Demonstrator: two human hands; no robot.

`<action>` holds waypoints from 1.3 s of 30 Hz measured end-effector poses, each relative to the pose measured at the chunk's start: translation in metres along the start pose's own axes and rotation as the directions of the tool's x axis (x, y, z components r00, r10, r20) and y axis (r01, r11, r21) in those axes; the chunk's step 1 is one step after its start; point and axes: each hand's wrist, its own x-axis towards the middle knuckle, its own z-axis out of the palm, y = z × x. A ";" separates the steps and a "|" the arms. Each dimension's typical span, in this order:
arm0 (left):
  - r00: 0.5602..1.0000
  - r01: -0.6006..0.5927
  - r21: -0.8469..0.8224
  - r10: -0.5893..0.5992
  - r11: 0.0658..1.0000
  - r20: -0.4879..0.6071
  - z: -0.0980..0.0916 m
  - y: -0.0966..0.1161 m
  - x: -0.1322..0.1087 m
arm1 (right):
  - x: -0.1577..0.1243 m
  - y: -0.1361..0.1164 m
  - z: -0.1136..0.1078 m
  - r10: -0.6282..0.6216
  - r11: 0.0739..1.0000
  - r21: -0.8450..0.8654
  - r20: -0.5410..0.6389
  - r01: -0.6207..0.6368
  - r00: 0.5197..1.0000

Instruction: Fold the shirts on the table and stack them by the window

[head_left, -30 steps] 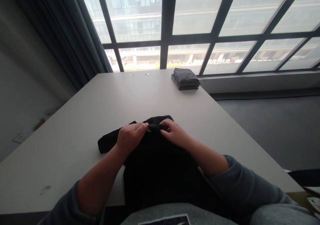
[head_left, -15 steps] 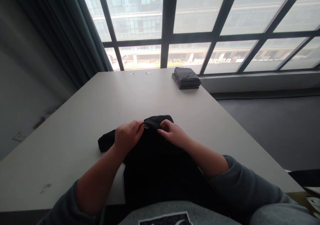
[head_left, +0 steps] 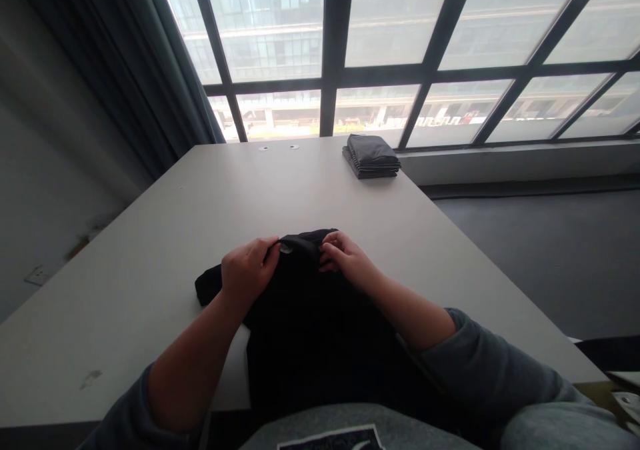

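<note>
A black garment (head_left: 310,330) lies spread over the near part of the table and hangs past its front edge toward my body. My left hand (head_left: 249,269) is closed on the garment's upper edge, beside a small pale patch that looks like a label. Thumb and fingers of my right hand (head_left: 347,258) pinch the same edge a little farther right. A bunched part of the cloth sticks out left of my left hand. Dark folds hide the garment's exact kind.
The white table (head_left: 240,197) reaches to the large window. A stack of folded dark grey cloths (head_left: 373,157) sits at its far right corner. Two small round fittings are near the far edge. A dark curtain (head_left: 130,63) hangs at left.
My left hand has shifted slightly left along the edge. My right hand's fingers have closed in on the cloth, and the edge between the hands is a bit more stretched.
</note>
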 end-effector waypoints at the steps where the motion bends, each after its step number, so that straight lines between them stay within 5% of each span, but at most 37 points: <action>1: 1.000 -0.005 -0.007 0.005 1.000 -0.001 -0.001 0.003 0.000 | -0.002 -0.001 0.003 -0.035 0.996 -0.081 -0.005 0.035 0.999; 5: 0.999 -0.036 -0.060 0.035 0.998 -0.015 -0.006 0.014 0.001 | -0.006 0.000 0.007 -0.026 0.935 -0.352 0.049 0.041 0.998; 8: 0.999 -0.033 -0.098 0.030 0.995 -0.026 -0.009 0.015 0.002 | -0.002 0.004 0.001 0.059 0.937 -0.349 0.071 -0.030 0.996; 11: 1.000 0.011 -0.128 -0.014 0.992 -0.024 -0.009 0.010 0.001 | 0.002 0.005 -0.004 -0.002 0.936 -0.352 0.042 0.016 0.999; 19: 0.987 0.134 -0.114 -0.143 0.984 -0.071 -0.001 -0.003 -0.001 | 0.002 0.007 -0.004 -0.012 0.990 0.139 0.042 0.006 0.999; 27: 0.963 0.266 -0.092 -0.269 0.959 -0.015 0.003 -0.013 -0.001 | -0.001 0.005 -0.008 0.135 0.948 0.259 0.198 -0.185 0.971; 32: 0.951 0.290 -0.013 -0.286 0.957 0.120 0.006 -0.015 0.000 | -0.003 -0.005 -0.004 0.085 0.931 0.333 0.205 -0.152 0.975; 35: 0.953 0.227 -0.028 -0.216 0.974 0.212 0.006 -0.012 0.003 | -0.002 -0.008 -0.001 0.072 0.961 0.254 0.164 -0.112 0.984; 39: 0.961 -0.050 -0.142 0.087 0.989 0.264 0.006 0.003 0.006 | -0.001 -0.005 0.002 0.002 0.998 0.055 0.159 -0.010 0.987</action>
